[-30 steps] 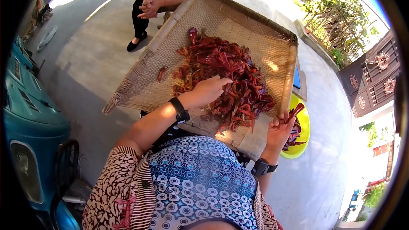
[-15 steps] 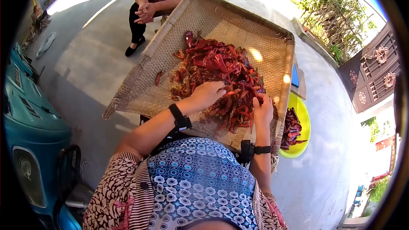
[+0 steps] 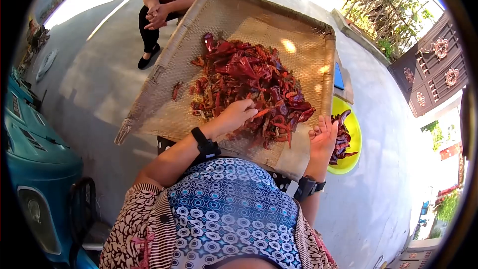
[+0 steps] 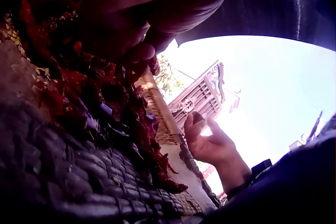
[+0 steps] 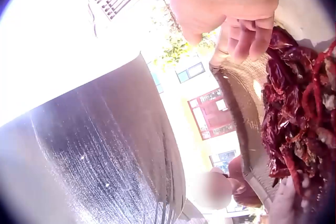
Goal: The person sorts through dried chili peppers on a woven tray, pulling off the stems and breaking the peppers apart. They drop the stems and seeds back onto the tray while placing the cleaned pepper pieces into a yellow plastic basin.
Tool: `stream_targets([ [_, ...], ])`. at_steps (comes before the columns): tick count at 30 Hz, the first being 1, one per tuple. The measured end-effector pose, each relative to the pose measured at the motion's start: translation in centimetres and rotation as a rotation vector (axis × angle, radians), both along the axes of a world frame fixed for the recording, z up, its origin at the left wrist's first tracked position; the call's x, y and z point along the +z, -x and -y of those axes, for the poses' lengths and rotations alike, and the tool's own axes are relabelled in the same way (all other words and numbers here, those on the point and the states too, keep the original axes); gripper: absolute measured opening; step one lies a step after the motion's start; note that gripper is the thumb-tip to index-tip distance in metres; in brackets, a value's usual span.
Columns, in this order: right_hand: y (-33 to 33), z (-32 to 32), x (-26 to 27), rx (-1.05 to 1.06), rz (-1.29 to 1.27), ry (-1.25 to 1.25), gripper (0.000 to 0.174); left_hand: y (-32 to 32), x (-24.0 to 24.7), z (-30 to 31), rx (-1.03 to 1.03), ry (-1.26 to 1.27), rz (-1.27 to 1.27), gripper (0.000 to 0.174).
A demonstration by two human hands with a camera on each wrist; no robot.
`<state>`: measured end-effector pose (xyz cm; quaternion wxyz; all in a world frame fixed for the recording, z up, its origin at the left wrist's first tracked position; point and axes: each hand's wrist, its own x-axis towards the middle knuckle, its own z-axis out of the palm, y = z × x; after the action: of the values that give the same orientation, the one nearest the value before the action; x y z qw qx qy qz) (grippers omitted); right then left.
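Fingers of the left hand (image 3: 234, 117) are curled on dried chilies (image 3: 244, 77) heaped in the woven tray (image 3: 298, 45). Fingers of the right hand (image 3: 323, 137), withdrawn from the heap since half a second earlier, are spread and empty over the yellow bowl (image 3: 356, 139), so a transfer is judged complete.

Wrinkled dried red chilli peppers (image 3: 249, 82) are lying heaped across the middle of a flat woven bamboo tray (image 3: 303, 30), nearing its front edge.

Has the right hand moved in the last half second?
Yes. The right hand has left the pile of dried red chillies and moved right, to the square woven bamboo tray's rim beside the round yellow plastic bowl.
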<state>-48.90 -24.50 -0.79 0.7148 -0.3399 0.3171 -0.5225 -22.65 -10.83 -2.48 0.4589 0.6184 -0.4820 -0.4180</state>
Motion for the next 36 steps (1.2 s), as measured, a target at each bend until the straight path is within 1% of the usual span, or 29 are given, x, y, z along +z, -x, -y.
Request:
stream_targets([
  [2,-1.0,-0.7,-0.9,0.165,-0.265,0.081,0.033,0.6,0.7,-0.3,0.013,0.013,0.027,0.02],
  [4,-3.6,-2.8,-0.1,0.412,-0.501,0.159,0.032,0.8,0.2,-0.2,0.019,0.031,0.03,0.02],
  [7,-6.4,-3.8,-1.4,0.565,-0.603,0.335,0.025,0.9,0.4,-0.4,0.025,0.054,0.104,0.021],
  [8,-6.6,-3.8,-1.8,0.594,-0.601,0.347,0.022,0.8,0.5,-0.6,0.026,0.06,0.14,0.021],
  [10,-6.9,-3.8,-2.2,0.649,-0.598,0.372,0.015,-0.1,-0.4,-0.7,0.113,0.082,0.096,0.02],
  [11,-6.7,-3.9,-2.2,0.676,-0.562,0.321,0.013,-0.3,-0.9,-0.6,0.155,0.093,0.071,0.019],
  [12,-6.6,-4.2,-1.9,0.678,-0.552,0.316,0.013,0.1,1.2,-1.2,0.232,-0.002,-0.067,0.02],
  [14,-6.1,-4.4,-1.3,0.668,-0.544,0.307,0.012,-0.5,0.3,-1.1,0.253,0.063,-0.06,0.021],
  [15,-5.7,-4.2,-0.9,0.649,-0.58,0.334,0.013,-0.5,1.1,-1.3,0.262,0.042,-0.065,0.021],
  [18,-4.5,-3.0,-0.6,0.565,-0.607,0.326,0.014,-0.3,1.2,-1.4,0.243,0.054,-0.087,0.02],
  [19,-4.4,-2.5,-1.2,0.539,-0.61,0.341,0.018,-0.1,0.8,-1.3,0.261,0.076,-0.101,0.019],
  [22,-4.8,-3.0,-1.6,0.543,-0.788,0.438,0.026,0.8,0.9,-1.3,0.349,0.151,-0.041,0.02],
  [23,-5.2,-3.3,-1.6,0.473,-0.834,0.502,0.027,0.7,0.7,-1.1,0.367,0.159,0.029,0.021],
  [26,-6.3,-4.3,-0.8,0.268,-0.959,0.697,0.028,0.9,0.9,-1.4,0.221,0.254,0.168,0.018],
  [27,-6.6,-4.8,-0.3,0.329,-0.852,0.65,0.026,1.3,1.8,-1.6,0.162,0.244,0.159,0.015],
  [29,-7.0,-5.7,0.5,0.44,-0.634,0.552,0.024,2.2,2.0,-1.5,0.029,0.234,0.144,0.014],
  [30,-7.1,-5.6,0.1,0.452,-0.623,0.527,0.023,2.5,2.1,-1.4,-0.034,0.232,0.136,0.014],
  [31,-7.0,-5.3,-0.6,0.466,-0.615,0.504,0.023,2.8,2.3,-1.3,-0.041,0.191,0.031,0.014],
  [33,-6.2,-4.7,-1.3,0.46,-0.626,0.494,0.021,2.9,2.5,-0.8,-0.052,0.158,0.1,0.015],
  [34,-5.5,-4.4,-1.0,0.432,-0.633,0.42,0.021,2.7,2.5,-0.5,-0.056,0.141,0.133,0.015],
  [35,-4.6,-4.0,-0.4,0.403,-0.641,0.346,0.02,2.3,2.2,-0.1,-0.067,0.148,0.276,0.017],
  [36,-3.7,-3.6,0.1,0.374,-0.649,0.271,0.02,2.0,2.0,0.4,-0.078,0.192,0.337,0.018],
])
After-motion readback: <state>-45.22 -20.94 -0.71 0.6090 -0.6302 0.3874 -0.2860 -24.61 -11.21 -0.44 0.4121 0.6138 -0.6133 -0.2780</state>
